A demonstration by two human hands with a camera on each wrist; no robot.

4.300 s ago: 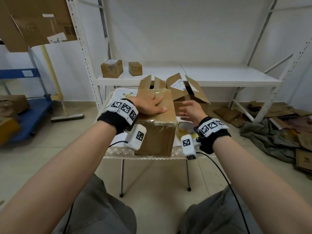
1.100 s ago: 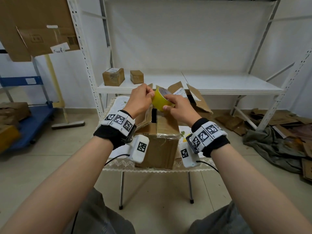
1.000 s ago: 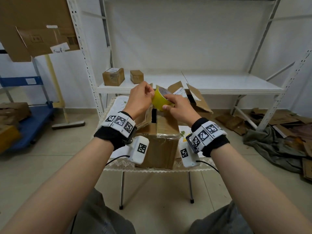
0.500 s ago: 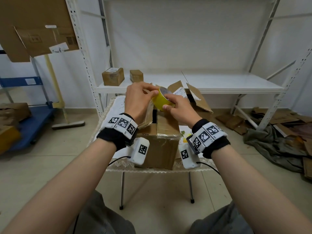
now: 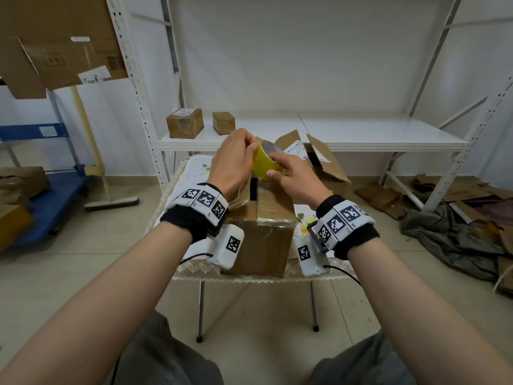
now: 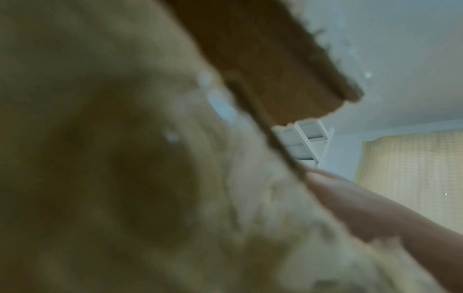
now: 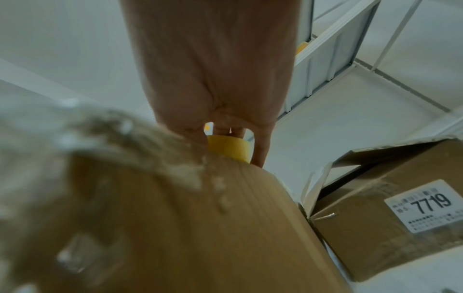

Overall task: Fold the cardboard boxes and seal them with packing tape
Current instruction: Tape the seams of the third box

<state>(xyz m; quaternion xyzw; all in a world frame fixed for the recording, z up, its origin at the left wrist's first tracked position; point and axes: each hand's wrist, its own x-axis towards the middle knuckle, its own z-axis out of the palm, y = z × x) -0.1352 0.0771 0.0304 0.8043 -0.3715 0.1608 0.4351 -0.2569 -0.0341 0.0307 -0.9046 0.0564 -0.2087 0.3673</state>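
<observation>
A cardboard box stands on the small table, its right top flap folded flat and its left flap raised, with a dark gap between them; what lies inside it cannot be seen. Just behind it on the same table sits a second box with its flaps standing open and a white label reading 7719 on its side; its contents are hidden too. Two small closed boxes rest on the white shelf beyond, well apart from the table, which makes four boxes in all. There is one yellow tape roll, held in the air just above the first box. The right hand grips the roll, its fingers curled round the outside and the thumb pressed on the near edge. The left hand has its fingers bunched together at the roll's upper left rim, pinching there; whether they hold a loose tape end cannot be told. The left wrist view is blurred, showing only cardboard and one finger.
</observation>
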